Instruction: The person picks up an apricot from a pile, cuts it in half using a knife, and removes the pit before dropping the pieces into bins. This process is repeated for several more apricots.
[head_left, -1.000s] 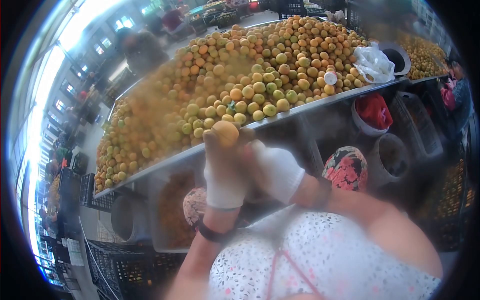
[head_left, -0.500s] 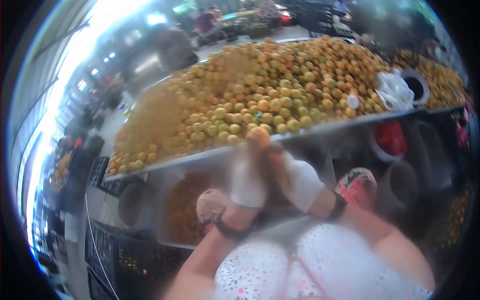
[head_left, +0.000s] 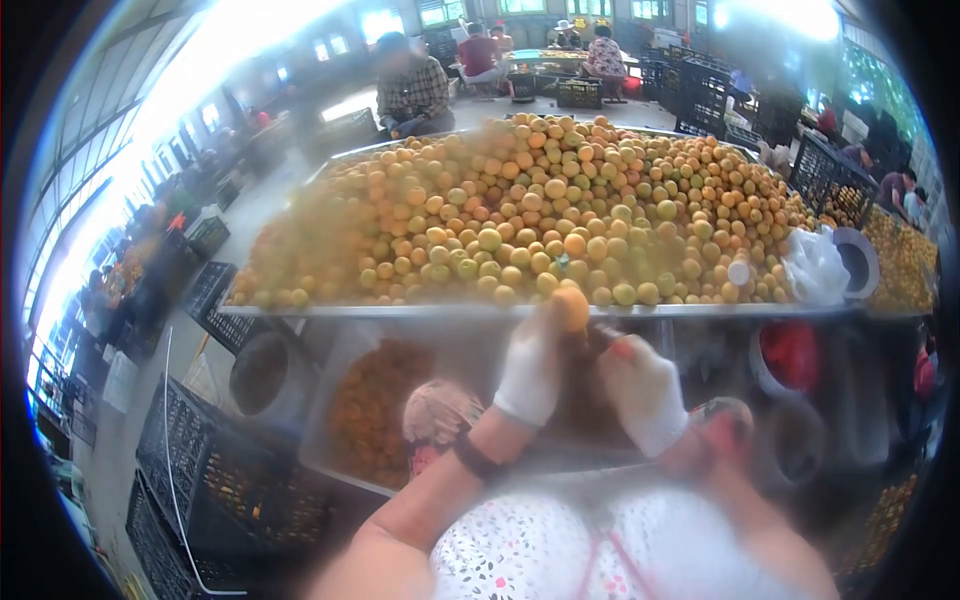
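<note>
My left hand (head_left: 530, 370), in a white glove, is closed round an orange (head_left: 571, 309) just in front of the metal table's near edge. My right hand (head_left: 645, 392), gloved too, is closed at the right of the fruit. A small red spot and a thin dark tip show at its fingers, too blurred to name. Beyond both hands, a wide heap of oranges (head_left: 540, 190), from green-yellow to orange, covers the metal table (head_left: 450, 311). Below my left hand stands a bin (head_left: 318, 440) with orange-brown pieces in it.
A white plastic bag (head_left: 815, 265) and a roll of tape (head_left: 858, 262) lie at the table's right end. Black crates (head_left: 170, 450) stand at the lower left. A red-lined bucket (head_left: 788, 357) is under the table. A person in a checked shirt (head_left: 412, 95) sits beyond the heap.
My hands have moved apart, the right one away to the right. The orange stays in my left hand. The view has tilted up and levelled, showing more people at the back.
</note>
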